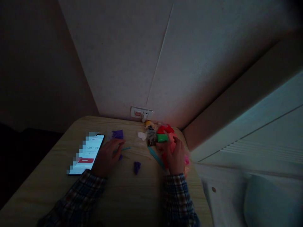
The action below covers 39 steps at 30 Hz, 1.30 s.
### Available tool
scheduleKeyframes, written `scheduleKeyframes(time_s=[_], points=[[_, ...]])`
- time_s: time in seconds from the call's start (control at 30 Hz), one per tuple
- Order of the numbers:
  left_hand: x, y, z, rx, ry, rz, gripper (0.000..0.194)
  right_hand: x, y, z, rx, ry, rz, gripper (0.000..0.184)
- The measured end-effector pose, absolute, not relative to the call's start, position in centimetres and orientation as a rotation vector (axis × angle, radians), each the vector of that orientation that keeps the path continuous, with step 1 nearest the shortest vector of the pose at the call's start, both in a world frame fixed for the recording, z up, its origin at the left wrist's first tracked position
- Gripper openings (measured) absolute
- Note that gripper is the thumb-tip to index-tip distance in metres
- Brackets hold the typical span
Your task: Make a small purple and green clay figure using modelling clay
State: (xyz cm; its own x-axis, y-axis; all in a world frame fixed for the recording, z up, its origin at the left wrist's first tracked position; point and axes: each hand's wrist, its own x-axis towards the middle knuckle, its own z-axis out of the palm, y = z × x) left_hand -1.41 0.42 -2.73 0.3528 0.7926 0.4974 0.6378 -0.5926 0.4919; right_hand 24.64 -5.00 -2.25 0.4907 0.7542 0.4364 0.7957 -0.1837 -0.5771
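Note:
My left hand (107,156) is over the wooden table beside the phone, its thumb and index finger apart. A thin blue stick (127,148) reaches toward the gap between them; whether they touch it is unclear. Just beyond the fingertips lies a purple packet (117,134). A purple crumpled lump (136,167) rests between my hands. My right hand (175,156) hovers over a pile of colourful soft packets, fingers bent but apart. Nearest its fingertips is a green packet (162,138); contact is hard to make out. Flat turquoise strips (156,156) lie left of this hand.
A lit phone (88,154) showing a timer lies at the left. Red packets (165,128), a dark packet (151,138) and a white piece (142,136) sit toward the back. A wall socket (141,113) with a plug is behind the table (132,201). The light is dim.

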Motion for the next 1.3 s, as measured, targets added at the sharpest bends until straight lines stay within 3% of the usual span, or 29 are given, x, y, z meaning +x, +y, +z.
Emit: scheduleKeyframes(time_s=[0.13,0.37,0.5,0.6,0.8,0.9,1.07,1.13,1.3], points=[[-2.2,0.8,-1.9,2.379,1.310,1.062,0.023,24.3,-3.3,-2.0,-2.100,-1.317,-0.012,0.037],[-4.2,0.8,-1.0,2.517,1.138,0.502,0.036,23.5,-3.0,-3.1,-2.163,-1.335,-0.065,0.045],[-3.8,0.8,-1.3,2.534,1.087,0.308,0.019,23.3,-3.3,-2.3,-1.912,-1.326,-0.151,0.034],[-3.4,0.9,-1.4,2.491,1.001,0.412,0.017,21.7,-3.7,-1.5,-1.615,-1.418,-0.052,0.025],[-2.2,0.3,-1.1,2.355,0.935,0.776,0.018,16.4,-4.5,-1.0,-1.394,-1.629,0.634,0.019],[-1.2,-0.4,-1.1,2.354,0.884,0.852,0.017,15.2,-4.5,-1.1,-1.296,-1.586,0.827,0.012],[-1.1,-0.4,-1.0,2.296,0.998,0.952,0.032,15.6,-4.2,-1.6,-1.296,-1.416,0.837,0.014],[-1.8,0.2,-0.9,2.234,1.200,1.041,0.035,16.2,-4.0,-1.8,-1.321,-1.360,0.759,0.021],[-3.7,1.9,-1.7,1.985,1.720,1.075,0.037,17.5,-3.9,-1.4,-1.307,-1.278,0.838,0.013]])
